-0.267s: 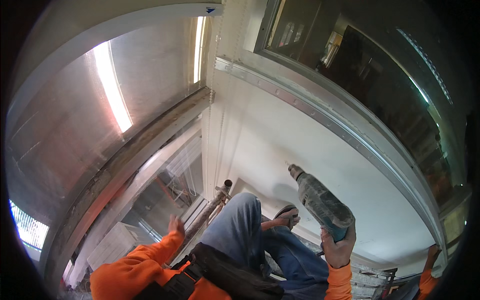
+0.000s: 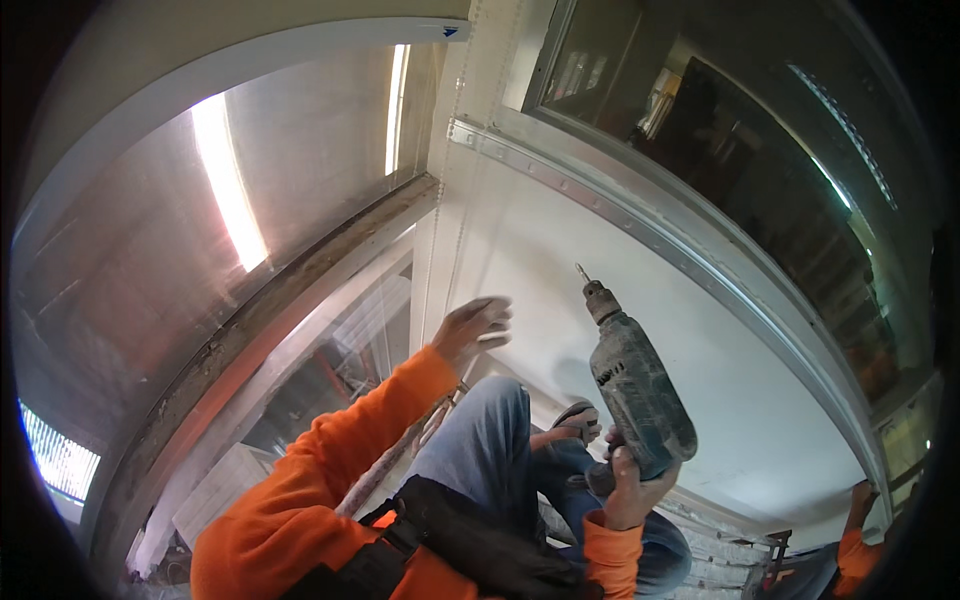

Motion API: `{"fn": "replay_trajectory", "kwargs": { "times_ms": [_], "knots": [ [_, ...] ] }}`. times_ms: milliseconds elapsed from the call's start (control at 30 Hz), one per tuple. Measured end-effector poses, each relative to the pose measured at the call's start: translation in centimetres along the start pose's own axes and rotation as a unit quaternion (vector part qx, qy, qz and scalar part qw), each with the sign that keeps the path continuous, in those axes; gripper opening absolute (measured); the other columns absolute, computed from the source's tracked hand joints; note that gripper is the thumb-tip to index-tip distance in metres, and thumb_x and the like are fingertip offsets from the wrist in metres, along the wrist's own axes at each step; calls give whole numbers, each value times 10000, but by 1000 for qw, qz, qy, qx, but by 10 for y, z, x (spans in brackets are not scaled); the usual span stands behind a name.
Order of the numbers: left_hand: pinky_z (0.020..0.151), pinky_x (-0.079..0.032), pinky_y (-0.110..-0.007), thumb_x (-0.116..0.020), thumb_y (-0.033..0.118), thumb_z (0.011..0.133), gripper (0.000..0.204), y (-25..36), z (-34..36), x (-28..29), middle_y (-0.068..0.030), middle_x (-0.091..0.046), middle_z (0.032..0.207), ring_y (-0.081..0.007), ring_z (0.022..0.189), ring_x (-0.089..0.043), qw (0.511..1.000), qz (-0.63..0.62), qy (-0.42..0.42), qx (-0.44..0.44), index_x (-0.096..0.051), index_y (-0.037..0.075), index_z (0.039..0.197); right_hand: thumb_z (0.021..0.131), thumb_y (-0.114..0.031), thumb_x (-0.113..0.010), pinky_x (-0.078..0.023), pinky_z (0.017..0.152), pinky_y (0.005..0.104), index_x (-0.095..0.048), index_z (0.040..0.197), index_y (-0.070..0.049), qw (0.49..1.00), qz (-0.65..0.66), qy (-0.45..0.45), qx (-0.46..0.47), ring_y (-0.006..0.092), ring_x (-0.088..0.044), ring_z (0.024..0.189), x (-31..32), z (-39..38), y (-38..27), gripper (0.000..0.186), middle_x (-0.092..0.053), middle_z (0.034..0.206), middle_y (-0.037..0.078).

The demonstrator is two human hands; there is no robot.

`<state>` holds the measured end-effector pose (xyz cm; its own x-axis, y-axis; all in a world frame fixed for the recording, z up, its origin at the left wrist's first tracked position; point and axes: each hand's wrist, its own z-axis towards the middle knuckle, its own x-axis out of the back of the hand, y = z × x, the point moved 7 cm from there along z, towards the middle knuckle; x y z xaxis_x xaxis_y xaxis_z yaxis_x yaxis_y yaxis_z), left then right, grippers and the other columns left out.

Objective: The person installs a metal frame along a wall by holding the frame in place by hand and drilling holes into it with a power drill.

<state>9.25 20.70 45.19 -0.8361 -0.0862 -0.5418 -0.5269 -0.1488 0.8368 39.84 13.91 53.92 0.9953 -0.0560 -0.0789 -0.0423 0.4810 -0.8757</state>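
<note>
Holding one drill [image 2: 642, 395]: right fingers [image 2: 626, 470]

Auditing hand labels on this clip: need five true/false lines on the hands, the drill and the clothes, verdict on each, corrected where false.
1. The right hand holds the drill. True.
2. The left hand also grips the drill. False: it is raised apart from the drill, fingers spread, with nothing seen in it.
3. A bit is fitted in the front end of the drill. True.
4. The bit points toward the bottom of the picture. False: it points toward the top.
5. The jeans are bright red. False: they are blue.
</note>
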Motion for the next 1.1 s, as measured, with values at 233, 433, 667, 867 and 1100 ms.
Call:
{"fn": "replay_trajectory", "kwargs": {
  "times_ms": [233,433,667,867,1100],
  "knots": [
    [1059,-450,-427,-459,233,1005,518,34,15,-75,-178,-528,1293,-297,1177,-553,976,-193,-99,-7,-323,-43,1422,781,-112,-685,-540,635,271,-515,1199,52,998,54,9,-10,194,-658,787,-15,-41,-3,480,-669,944,148],
    [1039,-454,-396,-475,216,1007,270,39,19,-83,-119,-562,1269,-236,1155,-564,969,-237,-77,2,-479,43,1214,777,-39,-685,-554,665,275,-505,1178,58,996,84,-5,-38,201,-669,808,-22,-50,-7,450,-661,968,169],
    [1019,-457,-377,-527,239,994,203,45,22,-79,-87,-560,1262,-224,1120,-566,965,-254,-69,-1,-513,93,1135,796,-30,-685,-552,668,272,-498,1187,53,995,90,-35,-14,198,-667,804,-25,-49,-6,441,-657,970,163],
    [975,-476,-365,-544,222,986,176,42,28,-76,-93,-550,1263,-225,1077,-567,965,-255,-60,-3,-526,97,1110,809,-16,-674,-540,655,265,-523,1167,50,995,90,-26,-36,181,-655,789,-25,-48,0,394,-658,964,149],
    [863,-515,-319,-523,163,991,89,30,38,-96,-45,-557,1002,-185,904,-574,919,-375,-102,-66,-517,87,1038,780,-5,-659,-500,840,322,-435,1300,46,996,-35,-84,1,227,-606,1017,-31,-56,26,569,-586,1151,171]
  ]
}}
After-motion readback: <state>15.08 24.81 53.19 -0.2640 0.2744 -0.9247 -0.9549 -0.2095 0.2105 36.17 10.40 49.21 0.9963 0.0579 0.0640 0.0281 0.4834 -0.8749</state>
